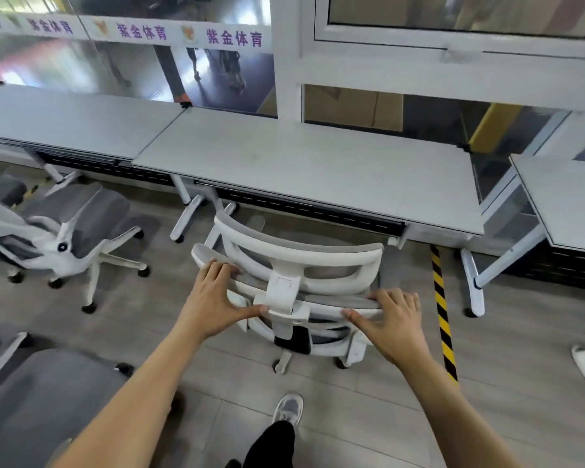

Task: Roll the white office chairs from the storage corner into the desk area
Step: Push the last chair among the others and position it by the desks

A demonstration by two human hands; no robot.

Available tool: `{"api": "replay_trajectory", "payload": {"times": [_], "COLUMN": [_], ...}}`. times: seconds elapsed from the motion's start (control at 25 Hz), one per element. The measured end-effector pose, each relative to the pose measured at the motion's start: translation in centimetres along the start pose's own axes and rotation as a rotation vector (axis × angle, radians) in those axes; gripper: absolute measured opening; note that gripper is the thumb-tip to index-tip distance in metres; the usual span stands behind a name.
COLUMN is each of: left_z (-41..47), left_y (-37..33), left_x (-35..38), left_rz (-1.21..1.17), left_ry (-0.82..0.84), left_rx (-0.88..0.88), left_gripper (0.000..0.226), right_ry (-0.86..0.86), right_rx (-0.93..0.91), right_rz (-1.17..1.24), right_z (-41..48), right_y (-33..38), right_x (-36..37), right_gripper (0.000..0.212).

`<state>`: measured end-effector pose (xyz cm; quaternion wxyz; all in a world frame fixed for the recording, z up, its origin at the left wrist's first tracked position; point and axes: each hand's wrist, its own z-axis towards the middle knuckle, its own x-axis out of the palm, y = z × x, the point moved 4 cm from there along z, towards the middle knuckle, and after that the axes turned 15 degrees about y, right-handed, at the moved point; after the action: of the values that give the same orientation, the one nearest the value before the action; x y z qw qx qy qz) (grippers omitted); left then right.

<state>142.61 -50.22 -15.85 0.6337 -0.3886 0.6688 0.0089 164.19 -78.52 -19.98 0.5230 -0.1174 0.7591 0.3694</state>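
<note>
Left hand (213, 298) and right hand (395, 319) both grip the backrest of a white chair (304, 255) just before the desk (301, 163), where an off-line push could snag its casters on the desk leg (183, 221).

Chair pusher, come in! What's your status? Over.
Left hand and right hand grip the white office chair by its back. Chair faces the grey desk, close. Second chair off left, apart.
</note>
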Motion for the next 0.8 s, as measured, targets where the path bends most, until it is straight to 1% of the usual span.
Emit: {"api": "replay_trajectory", "payload": {"times": [0.12, 0.24, 0.4, 0.56, 0.68, 0.8], "left_z": [-4.6, -7.3, -7.5, -7.6, -8.4, -9.0], "left_y": [0.4, 0.6, 0.3, 0.6, 0.6, 0.9], "left_x": [1.8, 3.1, 2.5, 2.1, 2.6, 2.6], "left_rz": [-0.082, -0.127, -0.140, -0.137, -0.116, -0.149], "left_ry": [-0.017, -0.005, 0.040, 0.029, 0.023, 0.040], "left_rx": [-0.029, -0.078, -0.109, -0.104, -0.106, -0.096], "left_gripper": [0.099, 0.106, 0.110, 0.111, 0.109, 0.108], "right_ry": [0.008, 0.034, 0.075, 0.096, 0.105, 0.083], "right_rx": [-0.057, -0.084, -0.046, -0.029, -0.030, -0.033], "right_rz": [-0.022, -0.042, -0.038, -0.026, -0.034, -0.043], "right_z": [-2.9, -4.7, -5.3, -5.5, -6.2, -7.2], "right_y": [0.0, -0.1, 0.2, 0.7, 0.5, 0.8], "right_x": [0.5, 0.5, 0.5, 0.7, 1.0, 1.5], "right_gripper": [0.076, 0.077, 0.079, 0.083, 0.081, 0.078]}}
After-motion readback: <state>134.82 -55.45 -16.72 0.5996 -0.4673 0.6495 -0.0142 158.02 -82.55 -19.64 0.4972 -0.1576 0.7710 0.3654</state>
